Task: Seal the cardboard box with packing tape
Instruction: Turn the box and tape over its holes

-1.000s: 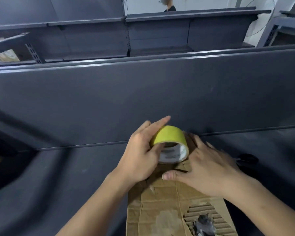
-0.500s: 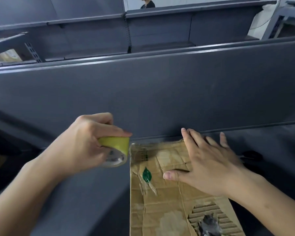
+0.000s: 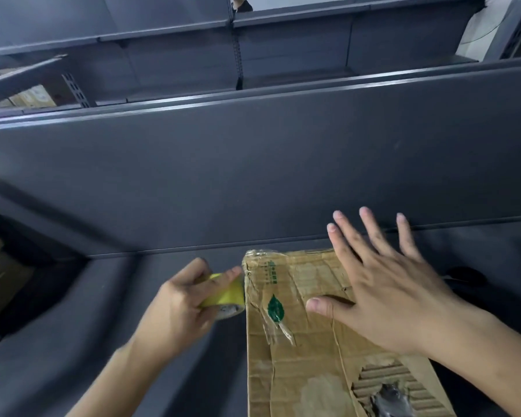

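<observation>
The cardboard box lies on the dark grey counter in the lower middle of the frame, with its far edge close to the upright back panel. Its top side is shut, so I cannot see what is inside. At the lower right of the frame the top has a torn hole. There the wavy inner layer shows, and something grey and crumpled lies in it, but I cannot tell what it is. On the top is a printed green leaf, with wrinkled clear film stuck over it. The small green text above it is too small to read. The lower edge of the frame cuts off the near part of the box. My two hands are apart. My left hand is curled around the roll of yellow tape just beside the left edge of the box. I cannot tell if the roll touches it. My fingers hide most of the roll. My right hand is spread flat with straight fingers above the far right part of the box. It is blurred, and I cannot tell if the palm presses the cardboard. Behind this hand, a dark object on the counter is mostly hidden. Grey shelves stand in the upper part of the frame, with cartons at the upper left. The top edge cuts off a person.
</observation>
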The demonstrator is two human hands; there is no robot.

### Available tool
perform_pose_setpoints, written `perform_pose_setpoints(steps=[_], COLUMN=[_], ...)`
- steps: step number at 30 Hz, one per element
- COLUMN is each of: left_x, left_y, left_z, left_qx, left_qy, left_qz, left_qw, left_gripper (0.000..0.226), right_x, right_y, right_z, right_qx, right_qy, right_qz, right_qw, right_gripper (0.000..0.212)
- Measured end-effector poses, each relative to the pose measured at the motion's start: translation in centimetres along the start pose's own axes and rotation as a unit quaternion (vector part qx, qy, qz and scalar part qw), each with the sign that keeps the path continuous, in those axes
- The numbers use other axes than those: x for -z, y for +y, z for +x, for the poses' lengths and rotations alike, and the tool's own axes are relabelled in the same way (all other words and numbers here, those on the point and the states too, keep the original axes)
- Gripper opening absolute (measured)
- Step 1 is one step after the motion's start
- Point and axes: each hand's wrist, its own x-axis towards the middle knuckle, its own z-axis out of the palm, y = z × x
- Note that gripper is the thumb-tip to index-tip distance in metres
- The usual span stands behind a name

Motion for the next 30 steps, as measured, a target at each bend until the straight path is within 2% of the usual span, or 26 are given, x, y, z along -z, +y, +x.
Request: perform_pose_setpoints(steps=[3, 4, 9, 14, 18, 21, 23, 25, 27, 30], left_x=[-2.6, -3.2, -3.8, -3.8, -3.8, -3.7, -3.7, -3.5, -3.2, -3.1], left_y=[0.6, 0.6, 1.0, 0.9, 1.3, 1.9, 1.6, 1.3, 1.1, 0.4], left_z=[-1.0, -1.1, -1.2, -0.9, -0.6, -0.5, -0.6, -0.5, -0.1, 0.5], left_qx=[0.018, 0.020, 0.029, 0.011, 0.006, 0.014, 0.028, 0.021, 0.008, 0.014], left_qy=[0.059, 0.074, 0.090, 0.099, 0.109, 0.124, 0.112, 0.084, 0.071, 0.085], left_qz=[-0.019, -0.029, -0.072, -0.086, -0.085, -0.093, -0.083, -0.071, -0.065, -0.048], left_qw=[0.998, 0.997, 0.993, 0.991, 0.990, 0.988, 0.990, 0.994, 0.995, 0.995], left_gripper=[0.073, 0.072, 0.063, 0.049, 0.050, 0.040, 0.034, 0.031, 0.037, 0.068], right_x=[-0.3, 0.0, 0.9, 0.9, 0.4, 0.4, 0.4, 0.3, 0.3, 0.9], right_y=[-0.9, -1.4, -3.5, -5.4, -8.3, -9.5, -10.0, -10.5, -10.5, -9.5], right_z=[0.4, 0.6, 0.7, 0.9, 0.6, 0.8, 1.4, 1.9, 2.6, 4.1], right_qx=[0.077, 0.090, 0.081, 0.091, 0.087, 0.096, 0.092, 0.057, -0.004, -0.059], right_qy=[0.044, 0.013, -0.090, -0.109, -0.082, -0.062, -0.046, 0.010, 0.065, 0.069], right_qz=[-0.035, -0.032, -0.041, -0.002, 0.072, 0.105, 0.129, 0.162, 0.185, 0.224], right_qw=[0.995, 0.995, 0.992, 0.990, 0.990, 0.988, 0.986, 0.985, 0.981, 0.970], right_gripper=[0.086, 0.087, 0.115, 0.115, 0.115, 0.113, 0.105, 0.095, 0.100, 0.100])
